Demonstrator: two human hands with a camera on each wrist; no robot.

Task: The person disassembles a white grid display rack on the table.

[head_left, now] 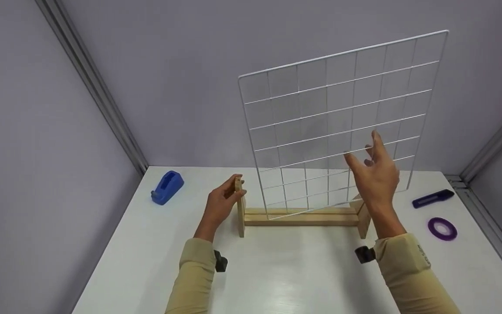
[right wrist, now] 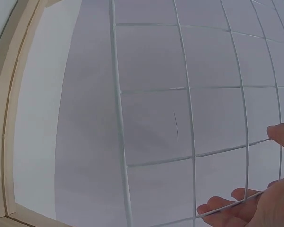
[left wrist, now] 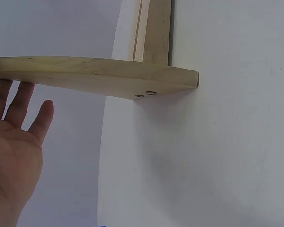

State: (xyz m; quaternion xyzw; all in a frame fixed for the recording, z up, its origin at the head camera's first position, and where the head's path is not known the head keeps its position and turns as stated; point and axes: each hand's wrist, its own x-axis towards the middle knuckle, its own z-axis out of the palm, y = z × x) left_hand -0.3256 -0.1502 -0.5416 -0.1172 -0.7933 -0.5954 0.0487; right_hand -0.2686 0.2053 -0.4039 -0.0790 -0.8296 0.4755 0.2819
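My left hand (head_left: 220, 204) pinches the upper end of the left side board (head_left: 240, 213) of a small wooden stand. In the left wrist view, fingers lie along the outer face of this board (left wrist: 99, 73), which has two screw heads near its base. A grooved crossbar (head_left: 301, 218) joins it to the right side board (head_left: 364, 220). Above the crossbar, my right hand (head_left: 377, 179) holds a white wire grid panel (head_left: 342, 55), tilted, its lower left corner overlapping the bar. The right wrist view shows the right hand's (right wrist: 274, 208) fingers behind the wires.
A blue tape dispenser (head_left: 168, 187) stands at the back left of the white table (head_left: 277, 270). To the right lie a dark blue cutter (head_left: 432, 199) and a purple ring (head_left: 431, 227). Grey walls (head_left: 168, 87) close off the back and sides.
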